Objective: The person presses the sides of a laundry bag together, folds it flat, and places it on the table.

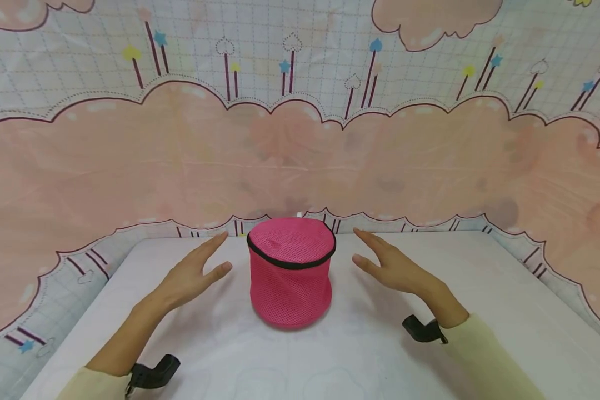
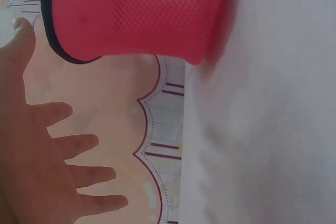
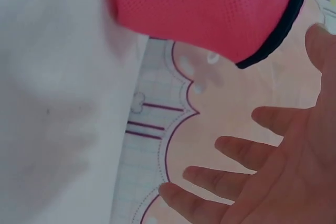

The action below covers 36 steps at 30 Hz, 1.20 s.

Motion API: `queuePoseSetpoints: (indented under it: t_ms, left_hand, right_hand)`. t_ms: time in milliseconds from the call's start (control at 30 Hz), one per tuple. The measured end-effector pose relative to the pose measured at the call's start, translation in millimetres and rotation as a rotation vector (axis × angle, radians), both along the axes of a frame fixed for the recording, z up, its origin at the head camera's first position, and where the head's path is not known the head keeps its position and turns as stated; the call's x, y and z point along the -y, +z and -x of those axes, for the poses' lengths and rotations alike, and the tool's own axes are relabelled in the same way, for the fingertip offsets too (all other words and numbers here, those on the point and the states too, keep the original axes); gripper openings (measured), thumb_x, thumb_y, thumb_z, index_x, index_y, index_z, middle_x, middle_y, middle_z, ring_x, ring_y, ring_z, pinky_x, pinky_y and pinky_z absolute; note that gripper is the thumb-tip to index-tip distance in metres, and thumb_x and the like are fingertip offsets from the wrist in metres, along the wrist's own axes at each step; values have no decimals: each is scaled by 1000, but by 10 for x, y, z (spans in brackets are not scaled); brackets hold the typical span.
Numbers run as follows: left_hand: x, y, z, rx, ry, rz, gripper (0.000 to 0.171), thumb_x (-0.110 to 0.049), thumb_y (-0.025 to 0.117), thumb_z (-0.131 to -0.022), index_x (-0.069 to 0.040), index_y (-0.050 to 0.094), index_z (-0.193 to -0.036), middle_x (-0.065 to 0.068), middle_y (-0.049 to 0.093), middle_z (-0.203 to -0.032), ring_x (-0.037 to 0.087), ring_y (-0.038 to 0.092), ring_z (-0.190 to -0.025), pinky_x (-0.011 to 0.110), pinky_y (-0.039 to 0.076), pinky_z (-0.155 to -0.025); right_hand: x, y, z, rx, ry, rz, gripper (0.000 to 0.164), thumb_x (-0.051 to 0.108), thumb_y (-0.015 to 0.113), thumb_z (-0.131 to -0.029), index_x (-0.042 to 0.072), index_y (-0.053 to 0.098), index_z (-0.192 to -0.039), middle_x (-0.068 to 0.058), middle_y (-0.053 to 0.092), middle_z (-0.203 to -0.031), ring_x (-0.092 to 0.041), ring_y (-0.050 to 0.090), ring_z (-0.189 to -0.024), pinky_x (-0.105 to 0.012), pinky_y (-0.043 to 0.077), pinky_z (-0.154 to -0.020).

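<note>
A pink mesh bag (image 1: 291, 294), round like a drum with black trim around its top edge, stands upright on the white table. To its left hovers my left hand (image 1: 192, 275), fingers straight and thumb apart, holding nothing. On the other side my right hand (image 1: 397, 266) is held the same way, also with nothing in it. Both palms face the bag, with a gap on each side. In the left wrist view the bag's mesh side (image 2: 142, 14) fills the top; the right wrist view shows it (image 3: 205, 14) beyond the spread fingers.
The white table (image 1: 290, 366) reaches back to a printed cloth (image 1: 300, 150) with peach clouds and small stars, which hangs behind and along the sides. A black wrist camera mount (image 1: 155, 372) sits on the left forearm, another black mount (image 1: 422, 329) on the right.
</note>
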State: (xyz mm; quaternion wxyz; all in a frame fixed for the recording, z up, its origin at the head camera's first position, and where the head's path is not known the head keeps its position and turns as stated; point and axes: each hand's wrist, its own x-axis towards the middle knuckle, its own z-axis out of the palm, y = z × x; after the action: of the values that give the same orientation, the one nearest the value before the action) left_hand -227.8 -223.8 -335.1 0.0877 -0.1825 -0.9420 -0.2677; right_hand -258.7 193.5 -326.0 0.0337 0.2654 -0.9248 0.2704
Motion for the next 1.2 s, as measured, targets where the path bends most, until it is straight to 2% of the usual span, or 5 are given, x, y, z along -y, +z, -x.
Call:
queuePoseSetpoints:
  t_ms: [200,500,833,1000,1200]
  left_hand:
    - [-127,60,-38,38,-32,-118,70,-46,52,-95,-16,26,-152,18,29,-152,44,25,-137,69,24,-101]
    - [-252,78,-23,38,-45,-203,66,-42,53,-96,-13,30,-151,17,35,-149,44,41,-126,64,35,-97]
    - [-456,118,26,41,54,-319,60,-43,50,-98,-15,35,-149,18,48,-139,33,56,-110,49,48,-83]
    - [-570,117,18,42,128,-342,60,-47,47,-98,-13,38,-147,18,49,-136,31,57,-100,42,47,-79]
    - [-689,130,5,54,151,-369,65,-49,49,-97,-12,35,-148,18,48,-135,28,58,-91,37,46,-74]
  right_hand:
    - [115,60,-13,93,12,137,68,46,49,-97,22,19,-154,-12,33,-151,-40,39,-130,-55,38,-100]
    - [267,34,12,142,24,180,65,44,48,-98,20,21,-153,-14,39,-147,-34,51,-122,-59,36,-99]
    - [464,42,41,210,35,275,66,44,51,-97,16,26,-151,-13,42,-144,-32,52,-120,-40,51,-86]
    - [515,32,57,267,39,337,67,44,51,-97,15,23,-151,-14,40,-145,-33,50,-122,-43,51,-88]
    - [557,8,80,325,37,389,70,45,51,-97,19,17,-153,-16,36,-146,-33,47,-125,-45,51,-88]
